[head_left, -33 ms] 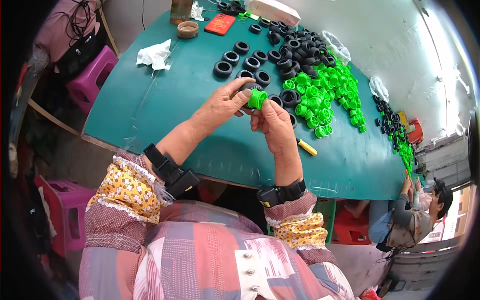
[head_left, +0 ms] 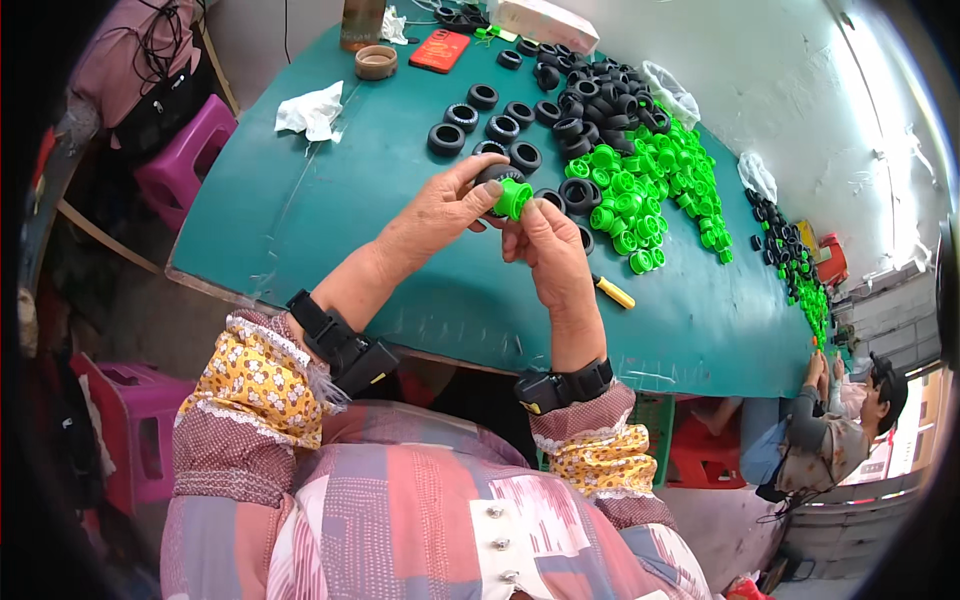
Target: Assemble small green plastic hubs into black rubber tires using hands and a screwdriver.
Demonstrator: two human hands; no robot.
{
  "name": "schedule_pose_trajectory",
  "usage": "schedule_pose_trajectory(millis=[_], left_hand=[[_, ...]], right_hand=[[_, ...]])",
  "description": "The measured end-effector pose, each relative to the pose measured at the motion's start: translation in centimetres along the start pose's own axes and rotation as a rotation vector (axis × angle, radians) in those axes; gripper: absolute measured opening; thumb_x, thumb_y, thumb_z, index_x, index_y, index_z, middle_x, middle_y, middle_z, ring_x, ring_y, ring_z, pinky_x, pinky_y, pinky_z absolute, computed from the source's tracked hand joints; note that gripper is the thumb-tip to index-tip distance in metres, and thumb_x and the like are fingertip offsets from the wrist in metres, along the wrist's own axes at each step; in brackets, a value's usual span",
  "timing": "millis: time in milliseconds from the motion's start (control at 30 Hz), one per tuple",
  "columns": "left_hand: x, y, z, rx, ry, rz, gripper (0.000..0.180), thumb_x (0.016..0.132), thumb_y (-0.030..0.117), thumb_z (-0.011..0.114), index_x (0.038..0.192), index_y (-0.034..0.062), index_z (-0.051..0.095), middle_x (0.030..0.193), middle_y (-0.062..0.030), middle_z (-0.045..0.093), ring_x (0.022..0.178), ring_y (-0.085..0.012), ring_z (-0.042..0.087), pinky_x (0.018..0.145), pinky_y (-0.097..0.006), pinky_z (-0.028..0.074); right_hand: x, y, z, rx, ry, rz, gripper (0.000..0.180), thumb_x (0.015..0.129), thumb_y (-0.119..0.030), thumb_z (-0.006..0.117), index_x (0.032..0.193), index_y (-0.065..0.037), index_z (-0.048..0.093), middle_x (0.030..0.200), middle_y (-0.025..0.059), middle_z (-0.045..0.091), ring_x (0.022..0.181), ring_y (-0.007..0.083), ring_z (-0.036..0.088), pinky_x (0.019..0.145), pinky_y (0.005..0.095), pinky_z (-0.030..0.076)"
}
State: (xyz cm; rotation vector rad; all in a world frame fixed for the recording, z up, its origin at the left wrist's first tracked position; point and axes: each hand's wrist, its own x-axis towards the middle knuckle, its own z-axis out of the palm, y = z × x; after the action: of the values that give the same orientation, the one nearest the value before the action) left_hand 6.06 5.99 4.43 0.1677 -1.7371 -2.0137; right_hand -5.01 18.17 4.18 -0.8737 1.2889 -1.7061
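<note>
Above the green table, my left hand (head_left: 432, 212) is closed round a small black toy tyre (head_left: 500, 174), its thumb resting against a bright green wheel hub (head_left: 513, 200). The fingers of my right hand (head_left: 555, 245) pinch the hub's outer side. Hub and tyre are together between both hands; how deep the hub sits in the tyre is hidden by my fingers. Loose black tyres (head_left: 446, 139) lie just beyond my hands. A heap of green hubs (head_left: 625, 185) is to their right, with a heap of black tyres (head_left: 600, 100) behind it.
A yellow-handled tool (head_left: 614, 292) lies right of my right hand. Crumpled tissue (head_left: 310, 110), a brown lid (head_left: 376, 62), a red phone-like slab (head_left: 439, 50) and a pale box (head_left: 545, 24) stand farther back. Another person (head_left: 820, 435) works at the table's right end.
</note>
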Motion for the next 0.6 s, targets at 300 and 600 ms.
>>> schedule_pose_trajectory(millis=[300,600], left_hand=[[-1.9,0.4,1.3,-0.081,0.122,-0.036,0.035,0.089,0.023,0.047,0.118,0.0026,0.044,0.094,-0.0048,0.056,0.080,-0.0108,0.058,0.065,-0.022,0.049],[-1.3,-4.9,0.0,0.124,0.335,-0.159,0.031,0.087,0.023,0.042,0.105,0.0001,0.052,0.086,-0.0102,0.059,0.064,-0.0175,0.061,0.060,-0.024,0.048]], right_hand=[[-2.0,-0.2,4.5,-0.564,0.279,-0.552,0.021,0.085,-0.010,0.053,0.104,-0.002,0.052,0.070,0.0027,0.058,0.061,0.0089,0.055,0.055,0.0227,0.045],[-1.4,4.1,4.4,-0.996,0.550,-0.518,0.014,0.081,-0.006,0.046,0.091,-0.003,0.055,0.068,0.0142,0.058,0.058,0.0258,0.056,0.056,0.0330,0.044]])
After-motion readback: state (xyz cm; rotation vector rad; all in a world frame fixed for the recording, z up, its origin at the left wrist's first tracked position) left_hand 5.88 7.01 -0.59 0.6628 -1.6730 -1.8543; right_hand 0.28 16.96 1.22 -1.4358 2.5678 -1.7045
